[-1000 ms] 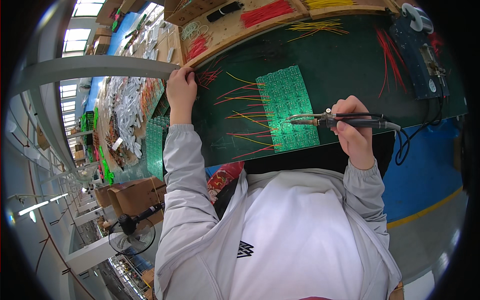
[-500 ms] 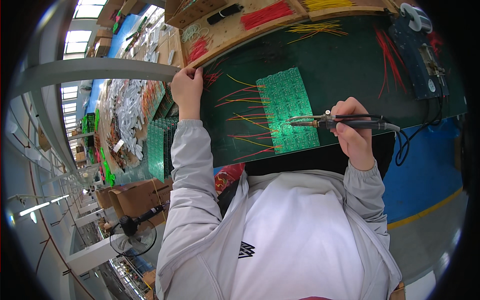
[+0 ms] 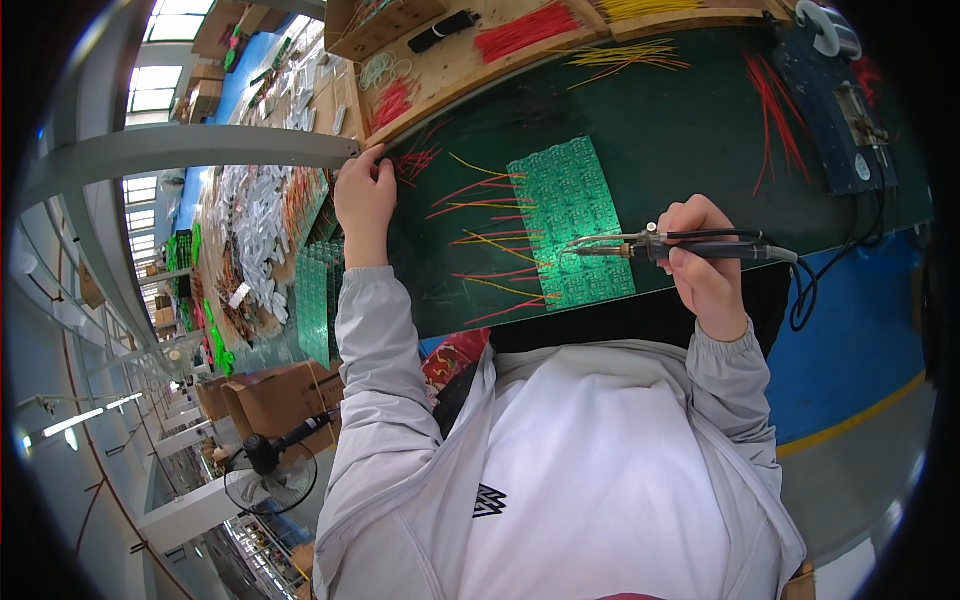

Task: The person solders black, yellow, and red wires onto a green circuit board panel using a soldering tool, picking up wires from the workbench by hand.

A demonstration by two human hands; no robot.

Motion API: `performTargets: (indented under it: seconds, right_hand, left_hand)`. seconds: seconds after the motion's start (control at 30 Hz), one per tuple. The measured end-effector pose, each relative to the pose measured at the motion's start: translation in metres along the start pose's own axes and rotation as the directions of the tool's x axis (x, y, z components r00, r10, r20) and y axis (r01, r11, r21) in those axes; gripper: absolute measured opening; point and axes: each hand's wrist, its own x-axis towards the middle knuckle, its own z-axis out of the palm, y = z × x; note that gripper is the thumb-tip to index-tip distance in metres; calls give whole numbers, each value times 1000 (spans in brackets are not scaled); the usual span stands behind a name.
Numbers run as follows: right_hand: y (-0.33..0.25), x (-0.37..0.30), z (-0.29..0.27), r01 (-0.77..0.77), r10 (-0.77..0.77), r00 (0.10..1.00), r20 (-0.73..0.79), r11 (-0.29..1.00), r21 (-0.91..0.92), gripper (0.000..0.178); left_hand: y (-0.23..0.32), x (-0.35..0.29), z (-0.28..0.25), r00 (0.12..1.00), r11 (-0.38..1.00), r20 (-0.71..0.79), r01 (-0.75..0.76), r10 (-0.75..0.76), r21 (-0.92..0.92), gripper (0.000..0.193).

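Note:
My right hand (image 3: 706, 262) is closed around a soldering iron (image 3: 650, 246) with a thin feed tube along its top and black cables trailing right. Its tip points left, over the lower part of a green circuit board panel (image 3: 572, 215). Red and yellow wires (image 3: 490, 237) stick out leftward from the panel's left edge. At the table's left edge, my left hand (image 3: 365, 205) is beside a small bunch of short red wires (image 3: 417, 163). Its thumb and forefinger are slightly apart, and I see nothing between them; the other fingers are mostly hidden.
The dark green table (image 3: 690, 150) carries loose yellow wires (image 3: 628, 58) and red wires (image 3: 775, 120). A solder feeder with a spool (image 3: 835, 40) stands at the far right. Wooden trays (image 3: 460, 70) of wires line the back. More panels (image 3: 315, 300) stand left, near a fan (image 3: 268, 475).
My left hand has shifted slightly left and down, its thumb and forefinger parting from a closed pinch. The iron's tip has moved slightly left over the panel.

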Motion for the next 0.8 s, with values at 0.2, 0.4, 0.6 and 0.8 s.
performTargets:
  seconds: [0.2,0.4,0.6,0.8]
  right_hand:
    - [-1,1,0,-13,13,1000,11,1000,23,13]
    - [-1,1,0,10,-10,1000,0,1000,10,13]
    - [-1,0,-1,5,-5,1000,2,1000,-3,13]
    - [0,1,0,9,-9,1000,4,1000,21,13]
  left_hand:
    - [14,-8,2,994,991,6,-105,105,81,28]
    - [10,-10,-5,996,986,22,-93,91,137,30]
    - [-4,-15,0,993,986,-28,-112,117,122,29]
    - [3,-11,1,991,992,-94,-82,91,98,26]
